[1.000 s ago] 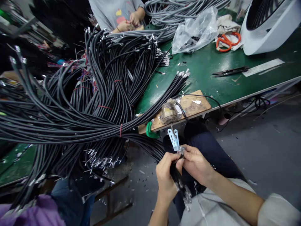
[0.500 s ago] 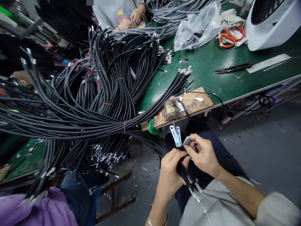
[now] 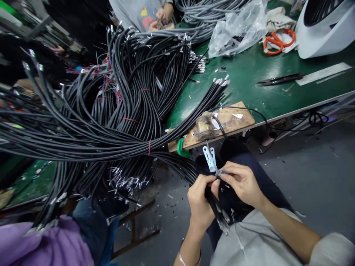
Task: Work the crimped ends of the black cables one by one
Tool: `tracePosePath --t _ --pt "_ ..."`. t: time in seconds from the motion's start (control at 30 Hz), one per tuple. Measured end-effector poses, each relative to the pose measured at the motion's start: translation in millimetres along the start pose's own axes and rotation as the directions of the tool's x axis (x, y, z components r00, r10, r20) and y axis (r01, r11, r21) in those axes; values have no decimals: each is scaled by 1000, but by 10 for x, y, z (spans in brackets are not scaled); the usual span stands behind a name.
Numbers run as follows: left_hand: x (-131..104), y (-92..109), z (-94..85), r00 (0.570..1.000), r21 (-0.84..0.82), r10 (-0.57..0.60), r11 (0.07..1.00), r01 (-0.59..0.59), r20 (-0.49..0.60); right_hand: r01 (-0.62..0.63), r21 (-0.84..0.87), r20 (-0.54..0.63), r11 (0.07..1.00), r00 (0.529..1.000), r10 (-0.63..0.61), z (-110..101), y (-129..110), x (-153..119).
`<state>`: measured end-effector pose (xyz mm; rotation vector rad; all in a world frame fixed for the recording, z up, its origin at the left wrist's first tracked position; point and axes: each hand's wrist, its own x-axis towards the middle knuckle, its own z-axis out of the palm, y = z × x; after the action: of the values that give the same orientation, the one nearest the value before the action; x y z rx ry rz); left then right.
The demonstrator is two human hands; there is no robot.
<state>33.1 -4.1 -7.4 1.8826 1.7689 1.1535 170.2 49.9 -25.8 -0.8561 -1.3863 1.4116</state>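
My left hand (image 3: 201,199) is closed around a bundle of black cables (image 3: 217,214), whose silvery ends hang toward my lap. The fingers of my right hand (image 3: 242,183) pinch together at a grey, frayed-looking cable end (image 3: 219,172), right by the left fingertips. Just above it, a light-blue clothes peg (image 3: 210,159) hangs on the shaft of a small, grimy motor (image 3: 204,126). The peg's lower tip meets or nearly meets the cable end; contact is hard to make out. My fingers hide part of the held end.
The motor sits on a wooden board (image 3: 238,120), with a green clamp (image 3: 183,148) at the green table's (image 3: 241,81) edge. Heaps of black cables (image 3: 138,107) fill the left. Scissors (image 3: 279,41), tweezers-like tool (image 3: 280,79) and a plastic bag (image 3: 238,29) lie behind. A co-worker's hands (image 3: 161,18) work opposite.
My right hand has moved slightly down, bringing its fingertips to the cable end below the peg; a grey piece showed at them before. The left hand's cable bundle has shifted slightly left.
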Motion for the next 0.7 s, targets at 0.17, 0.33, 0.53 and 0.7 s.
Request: tracePosePath --t 0.17,0.33,0.53,0.7 --pt "4 -16 27 1000 -21 4 1000 -5 -17 77 -186 -88 980 992 -94 85 -7 -26" --pt "9 -12 -21 997 -43 36 999 -34 69 22 -344 -224 939 969 -105 -12 192 73" --pt "44 78 -101 998 -53 -13 998 16 62 -114 230 -14 966 993 120 -14 234 159" --pt "29 90 -52 998 8 -57 998 57 -10 -28 263 57 964 998 14 223 81 38"
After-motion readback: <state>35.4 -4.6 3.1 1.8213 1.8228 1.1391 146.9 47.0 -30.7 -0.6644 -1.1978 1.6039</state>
